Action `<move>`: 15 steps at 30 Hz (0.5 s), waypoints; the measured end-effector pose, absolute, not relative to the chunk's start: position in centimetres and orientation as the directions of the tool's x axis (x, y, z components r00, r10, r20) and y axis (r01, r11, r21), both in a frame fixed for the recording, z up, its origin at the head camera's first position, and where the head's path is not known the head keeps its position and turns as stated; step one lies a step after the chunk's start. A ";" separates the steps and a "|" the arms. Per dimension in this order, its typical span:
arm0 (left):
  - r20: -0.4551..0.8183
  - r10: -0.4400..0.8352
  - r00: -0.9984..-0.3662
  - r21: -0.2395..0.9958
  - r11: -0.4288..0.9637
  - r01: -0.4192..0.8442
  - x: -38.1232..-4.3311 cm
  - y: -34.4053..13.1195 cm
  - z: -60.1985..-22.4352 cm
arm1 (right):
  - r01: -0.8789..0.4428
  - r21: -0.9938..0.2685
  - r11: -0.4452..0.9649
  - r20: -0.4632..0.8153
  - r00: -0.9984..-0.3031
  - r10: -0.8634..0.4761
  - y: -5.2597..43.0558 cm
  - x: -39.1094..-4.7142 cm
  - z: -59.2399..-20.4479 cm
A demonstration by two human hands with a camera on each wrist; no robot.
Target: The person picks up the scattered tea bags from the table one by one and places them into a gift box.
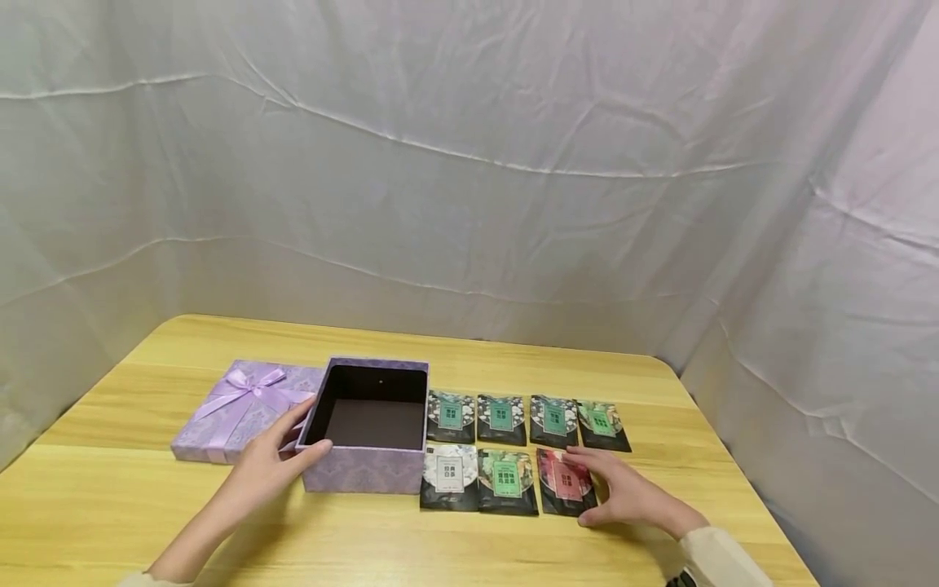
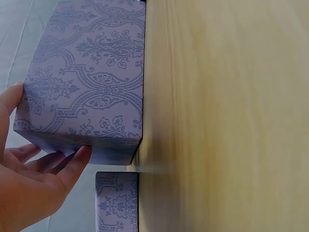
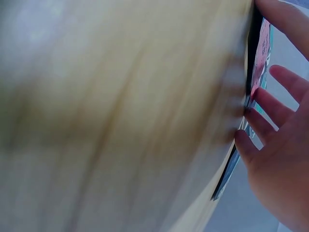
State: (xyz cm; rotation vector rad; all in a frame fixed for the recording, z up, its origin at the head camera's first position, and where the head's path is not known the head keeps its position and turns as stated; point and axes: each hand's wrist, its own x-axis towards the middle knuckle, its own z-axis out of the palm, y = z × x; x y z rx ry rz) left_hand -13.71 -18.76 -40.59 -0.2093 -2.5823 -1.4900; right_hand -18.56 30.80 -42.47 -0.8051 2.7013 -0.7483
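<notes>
close by, on the wooden surface [image 1: 440, 550], the right hand [image 1: 622, 492] is spread wide over the right side of the red packet [image 1: 563, 493]. its thumb is by the near corner and its fingertips are at the far edge. i can't tell if they press, but the packet looks down on the wood. it looks light, thin and bendy, and its shiny skin may be slippery. two facing edges seem the best place to pinch it, softly, so the inside doesn't get squashed.

just left of it, in the same row, lie a green packet [image 1: 508, 483] and a white packet [image 1: 449, 481]. the left hand [image 1: 264, 466] holds the purple box [image 1: 363, 470] at its near left corner, thumb on the front rim, fingers round the side. the box looks stiff and not too heavy.

farther back, four more packets [image 1: 502, 420] lie in a row, and the lid [image 1: 201, 432] lies left of the box.
</notes>
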 end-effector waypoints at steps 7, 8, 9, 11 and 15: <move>0.190 0.046 -0.981 0.844 0.502 0.188 -13.7 -18.7 -40.7 | -0.443 -0.516 0.733 -0.058 -0.836 -0.546 30.7 -18.3 -42.6; 0.191 0.048 -0.980 0.844 0.501 0.189 -13.7 -18.7 -40.6 | -0.439 -0.518 0.734 -0.058 -0.839 -0.542 30.7 -18.2 -42.5; 0.192 0.049 -0.980 0.845 0.500 0.190 -13.7 -18.7 -40.6 | -0.433 -0.520 0.736 -0.060 -0.841 -0.537 30.7 -18.2 -42.5; 0.193 0.051 -0.980 0.844 0.500 0.193 -13.7 -18.7 -40.6 | -0.420 -0.523 0.741 -0.067 -0.847 -0.527 30.7 -18.1 -42.4; 0.190 0.051 -0.980 0.848 0.495 0.190 -13.7 -18.8 -40.6 | -0.426 -0.531 0.733 -0.053 -0.846 -0.530 30.5 -18.0 -42.0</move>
